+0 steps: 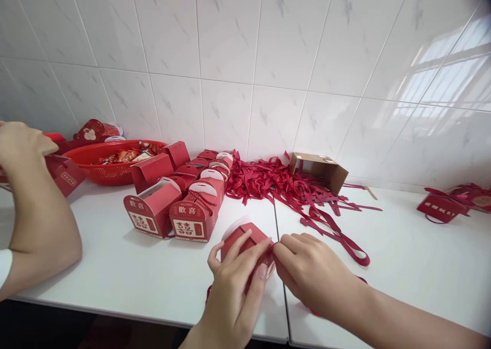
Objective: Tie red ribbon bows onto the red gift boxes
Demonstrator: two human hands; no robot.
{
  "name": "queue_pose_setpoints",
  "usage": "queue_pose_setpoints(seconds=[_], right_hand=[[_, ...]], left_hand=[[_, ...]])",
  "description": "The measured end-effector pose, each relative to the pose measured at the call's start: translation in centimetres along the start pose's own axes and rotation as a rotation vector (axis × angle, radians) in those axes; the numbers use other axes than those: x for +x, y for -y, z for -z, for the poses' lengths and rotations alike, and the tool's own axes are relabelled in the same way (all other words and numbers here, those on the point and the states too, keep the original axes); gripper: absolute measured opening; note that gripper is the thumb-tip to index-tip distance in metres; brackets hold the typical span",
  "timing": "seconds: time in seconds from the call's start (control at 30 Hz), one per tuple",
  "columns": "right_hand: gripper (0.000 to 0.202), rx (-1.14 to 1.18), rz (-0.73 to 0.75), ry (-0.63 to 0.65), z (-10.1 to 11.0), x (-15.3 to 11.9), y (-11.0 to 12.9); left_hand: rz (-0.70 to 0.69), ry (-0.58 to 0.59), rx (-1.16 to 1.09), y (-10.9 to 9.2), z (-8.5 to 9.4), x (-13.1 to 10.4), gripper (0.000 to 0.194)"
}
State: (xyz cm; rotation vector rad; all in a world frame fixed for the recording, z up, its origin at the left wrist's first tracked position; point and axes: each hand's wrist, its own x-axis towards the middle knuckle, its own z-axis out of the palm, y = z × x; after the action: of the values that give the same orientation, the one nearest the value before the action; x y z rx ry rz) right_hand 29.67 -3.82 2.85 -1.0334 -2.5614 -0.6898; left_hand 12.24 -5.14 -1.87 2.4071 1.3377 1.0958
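A small red gift box (pixel 242 239) lies on the white table close in front of me. My left hand (pixel 236 282) grips it from the near side, fingers across its top and thumb along its right end. At that end my right hand (pixel 307 264) is closed in a pinch on a thin dark red ribbon (pixel 273 248). Bits of red ribbon show below my right wrist, and a dark red cord (pixel 208 293) peeks out left of my left wrist. The fingers hide much of the box.
Filled-out red boxes (pixel 187 221) stand in rows at left centre. Behind lie a heap of red ribbons (pixel 264 178) and an open cardboard box (pixel 326 170). A red basket (pixel 103 172) and a co-worker's arm (pixel 42 221) are left; a ribboned box (pixel 441 206) sits right.
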Motion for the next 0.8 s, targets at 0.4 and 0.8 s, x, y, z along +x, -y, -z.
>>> queue_pose_setpoints(seconds=[0.4,0.8], right_hand=[[0.019,0.469,-0.308,0.000,1.3,-0.1,-0.7],[0.021,1.380,-0.523,-0.121,5.5,0.5,-2.4]], left_hand=[[0.113,-0.097,-0.202,-0.8,1.4,1.2,0.037],[0.178,-0.301,-0.273,1.5,4.4,3.8,0.050]])
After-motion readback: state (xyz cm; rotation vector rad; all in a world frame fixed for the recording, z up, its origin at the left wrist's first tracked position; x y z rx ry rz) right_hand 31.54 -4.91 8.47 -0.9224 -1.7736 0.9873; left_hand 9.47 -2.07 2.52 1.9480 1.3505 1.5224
